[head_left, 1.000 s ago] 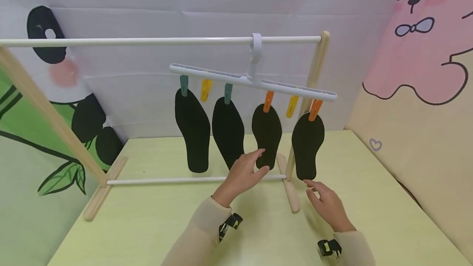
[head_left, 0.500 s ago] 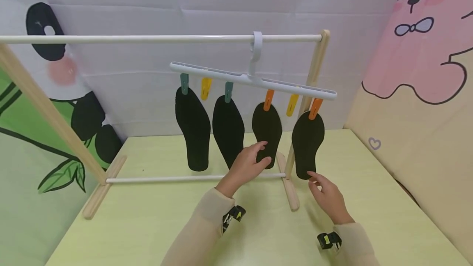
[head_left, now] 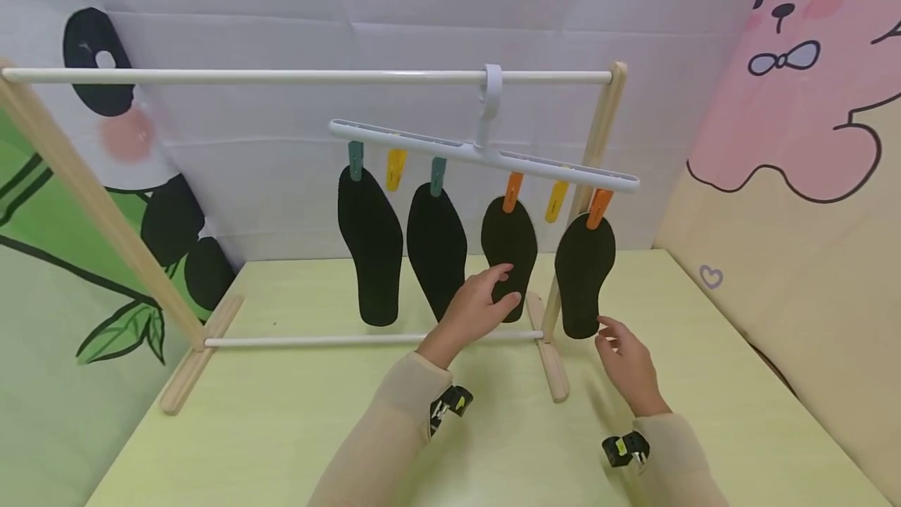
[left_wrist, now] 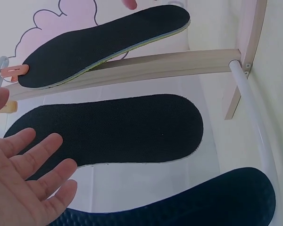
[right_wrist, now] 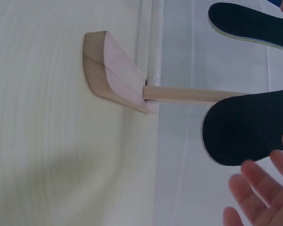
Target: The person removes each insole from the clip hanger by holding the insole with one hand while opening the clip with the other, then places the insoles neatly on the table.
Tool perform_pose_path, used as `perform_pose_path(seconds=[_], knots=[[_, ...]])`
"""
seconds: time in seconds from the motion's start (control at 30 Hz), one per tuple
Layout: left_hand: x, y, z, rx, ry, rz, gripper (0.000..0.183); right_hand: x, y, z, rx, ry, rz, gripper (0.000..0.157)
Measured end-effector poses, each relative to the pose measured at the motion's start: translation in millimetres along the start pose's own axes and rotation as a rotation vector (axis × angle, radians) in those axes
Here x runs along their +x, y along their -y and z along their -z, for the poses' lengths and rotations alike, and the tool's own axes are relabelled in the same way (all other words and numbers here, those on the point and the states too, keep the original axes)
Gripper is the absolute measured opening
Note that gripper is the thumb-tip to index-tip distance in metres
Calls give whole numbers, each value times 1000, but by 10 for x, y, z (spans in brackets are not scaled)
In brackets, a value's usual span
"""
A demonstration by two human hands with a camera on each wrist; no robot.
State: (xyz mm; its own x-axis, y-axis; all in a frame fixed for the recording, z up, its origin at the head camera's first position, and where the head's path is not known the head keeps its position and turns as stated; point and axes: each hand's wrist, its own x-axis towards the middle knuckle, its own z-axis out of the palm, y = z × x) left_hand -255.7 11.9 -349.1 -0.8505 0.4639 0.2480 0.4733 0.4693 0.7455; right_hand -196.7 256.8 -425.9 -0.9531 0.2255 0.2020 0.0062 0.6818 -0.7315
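Note:
Four is too many to list singly, so several black insoles hang by clothespins from a white hanger (head_left: 464, 152). My left hand (head_left: 470, 311) hovers before the insole third from the left (head_left: 508, 237), its fingers loosely spread. In the left wrist view, that hand overlaps the wide end of this insole (left_wrist: 137, 129); contact cannot be told. Low beside the rightmost insole (head_left: 586, 268) is my right hand (head_left: 629, 366), fingertips near or touching its lower right edge. The right wrist view shows relaxed fingers close to the insole's rounded end (right_wrist: 240, 134). Neither hand grips anything.
The hanger hooks over the white top bar (head_left: 303, 77) of a wooden-legged rack. Orange clothespins (head_left: 513, 192) hold the two right insoles, green clothespins (head_left: 356, 161) the two left. Yellow clothespins (head_left: 396, 170) hang unused between them. A lower bar (head_left: 317, 341) runs just above the pale tabletop (head_left: 296, 413).
My right hand has risen and shifted right, from below the rightmost insole to its lower right edge. My left hand has moved slightly up and right. The insoles hang nearly as before.

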Motion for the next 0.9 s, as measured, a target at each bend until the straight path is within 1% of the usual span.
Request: perform_pose_path(seconds=[0.1, 0.2, 0.43, 0.6, 0.77, 0.9], knots=[[-5, -7, 6, 5, 0, 7, 51, 19, 17, -9, 51, -39, -34, 39], [5, -15, 11, 10, 0, 5, 51, 44, 33, -8, 103, -52, -54, 44], [60, -55, 13, 12, 1, -11, 51, 77, 54, -13, 190, -5, -92, 56], [108, -106, 8, 4, 3, -15, 51, 103, 69, -6, 183, 18, -94, 56], [140, -138, 6, 1, 4, -14, 50, 113, 84, -6, 153, 19, -94, 54], [116, -123, 22, 14, 7, -4, 50, 108, 92, -85, 142, 16, -85, 52]])
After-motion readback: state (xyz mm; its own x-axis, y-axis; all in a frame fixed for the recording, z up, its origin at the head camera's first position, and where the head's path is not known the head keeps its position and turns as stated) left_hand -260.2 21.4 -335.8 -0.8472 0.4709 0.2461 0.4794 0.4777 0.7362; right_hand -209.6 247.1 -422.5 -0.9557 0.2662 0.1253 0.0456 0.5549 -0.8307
